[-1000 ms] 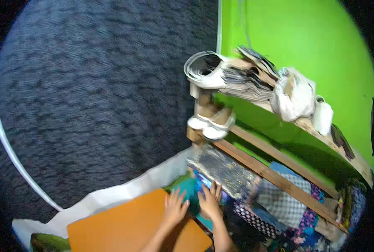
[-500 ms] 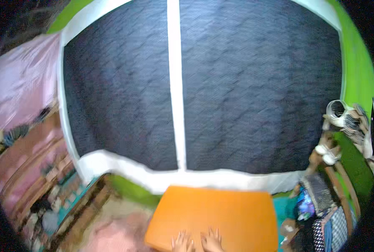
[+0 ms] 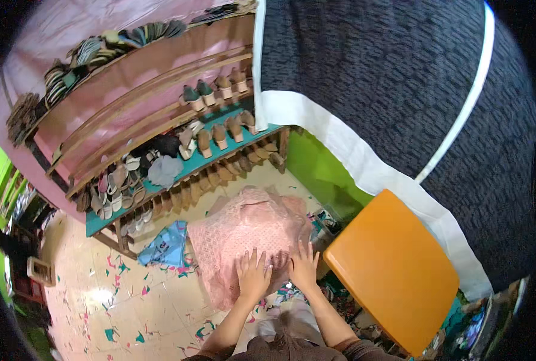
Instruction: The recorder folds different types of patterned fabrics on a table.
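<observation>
My left hand [image 3: 254, 275] is held palm down with its fingers spread, over a pink patterned cloth [image 3: 244, 219]. Beside it, my right hand [image 3: 304, 268] has the same flat, spread shape, over the cloth's near right part. Neither hand holds anything; whether they touch the cloth or hover above it, I cannot tell. The cloth drapes over a bulky shape that it hides. To the right of my right hand is a smooth orange tabletop [image 3: 394, 271] with rounded corners.
A wooden rack with a teal shelf [image 3: 119, 215] bears several rows of shoes. A blue bag [image 3: 165, 245] lies on the tiled floor [image 3: 171, 301] among scattered coloured scraps. Dark fabric with a white border [image 3: 352, 159] hangs at the right. More scraps lie beneath the tabletop.
My view has turned left and downward, bringing the cloth and shoe rack into sight. My hands, before over the orange tabletop, are now over the pink cloth, still spread.
</observation>
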A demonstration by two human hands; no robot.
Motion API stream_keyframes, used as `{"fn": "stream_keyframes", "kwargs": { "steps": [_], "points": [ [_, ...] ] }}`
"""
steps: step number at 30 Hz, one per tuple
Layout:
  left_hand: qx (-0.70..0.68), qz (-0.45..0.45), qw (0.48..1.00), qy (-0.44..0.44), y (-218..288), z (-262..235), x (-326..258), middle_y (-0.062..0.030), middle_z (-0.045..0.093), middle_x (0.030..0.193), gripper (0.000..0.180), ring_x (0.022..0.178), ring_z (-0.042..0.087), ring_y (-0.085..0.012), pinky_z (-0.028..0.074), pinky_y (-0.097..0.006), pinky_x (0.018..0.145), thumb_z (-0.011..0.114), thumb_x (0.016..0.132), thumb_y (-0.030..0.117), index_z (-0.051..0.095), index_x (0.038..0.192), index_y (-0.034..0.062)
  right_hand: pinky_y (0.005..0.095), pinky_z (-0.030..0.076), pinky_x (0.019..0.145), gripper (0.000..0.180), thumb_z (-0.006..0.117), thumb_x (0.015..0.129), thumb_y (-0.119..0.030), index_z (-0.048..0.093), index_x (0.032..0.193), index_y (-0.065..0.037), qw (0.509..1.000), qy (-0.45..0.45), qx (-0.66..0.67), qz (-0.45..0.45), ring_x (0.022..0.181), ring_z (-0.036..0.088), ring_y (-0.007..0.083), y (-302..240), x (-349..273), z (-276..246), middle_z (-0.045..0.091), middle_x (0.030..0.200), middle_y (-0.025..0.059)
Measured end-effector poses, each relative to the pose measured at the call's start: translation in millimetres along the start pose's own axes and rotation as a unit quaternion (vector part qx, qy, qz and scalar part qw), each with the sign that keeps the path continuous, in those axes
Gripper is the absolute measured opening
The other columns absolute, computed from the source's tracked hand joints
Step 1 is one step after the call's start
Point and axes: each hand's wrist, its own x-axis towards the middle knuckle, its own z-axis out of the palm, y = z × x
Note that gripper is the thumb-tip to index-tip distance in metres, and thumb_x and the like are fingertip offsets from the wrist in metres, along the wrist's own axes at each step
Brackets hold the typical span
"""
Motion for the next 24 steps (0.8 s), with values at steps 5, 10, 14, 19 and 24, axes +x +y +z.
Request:
{"fn": "stream_keyframes", "kwargs": {
  "steps": [5, 10, 14, 19, 24],
  "points": [
    [-0.040, -0.088, 0.995, -0.025, -43, 16, 6, -0.0154, 0.037, 0.131, 0.047, 0.121, 0.033, -0.0343, 0.021, -0.048, 0.101, 0.048, 0.083, 0.033, 0.046, 0.123, 0.0083, 0.0581, 0.014, 0.100, 0.040, 0.048, 0.080, -0.021, 0.049, 0.119, -0.012, 0.996, -0.066, 0.052, -0.021, 0.127, 0.022, 0.0371, -9, 24, 42, 0.037, 0.131, 0.0149],
    [-0.063, -0.184, 0.977, -0.086, -86, 47, 22, -0.0148, 0.038, 0.130, 0.049, 0.120, 0.035, -0.0324, 0.027, -0.045, 0.099, 0.049, 0.083, 0.035, 0.043, 0.124, 0.0075, 0.0409, 0.044, 0.083, 0.034, 0.046, 0.083, -0.025, 0.052, 0.113, -0.008, 0.967, -0.231, 0.105, 0.000, 0.097, 0.053, 0.0363, -15, 69, 63, 0.057, 0.107, 0.0168],
    [0.006, -0.239, 0.958, -0.160, -125, 82, 33, -0.0179, 0.035, 0.131, 0.057, 0.118, 0.037, -0.0325, 0.029, -0.047, 0.097, 0.048, 0.082, 0.036, 0.033, 0.130, 0.0076, 0.0413, 0.044, 0.082, 0.035, 0.045, 0.084, -0.025, 0.052, 0.115, -0.010, 0.946, -0.295, 0.125, -0.048, 0.094, 0.056, 0.0345, -7, 102, 94, 0.057, 0.106, 0.0177],
    [0.014, -0.307, 0.941, -0.144, -168, 109, 56, -0.0230, 0.025, 0.135, 0.067, 0.122, 0.031, -0.0365, 0.029, -0.051, 0.095, 0.048, 0.082, 0.041, 0.027, 0.130, 0.0001, 0.0417, 0.045, 0.081, 0.036, 0.044, 0.085, -0.027, 0.051, 0.116, -0.011, 0.936, -0.319, 0.145, -0.044, 0.092, 0.056, 0.0353, 10, 127, 117, 0.057, 0.105, 0.0178],
    [0.044, -0.292, 0.946, -0.129, -197, 140, 74, -0.0232, 0.027, 0.136, 0.070, 0.122, 0.032, -0.0370, 0.029, -0.054, 0.095, 0.044, 0.084, 0.046, 0.023, 0.134, 0.0015, 0.0414, 0.044, 0.082, 0.036, 0.045, 0.085, -0.027, 0.050, 0.116, -0.009, 0.929, -0.343, 0.138, -0.029, 0.093, 0.055, 0.0363, 30, 118, 135, 0.058, 0.104, 0.0169]
  ]
}}
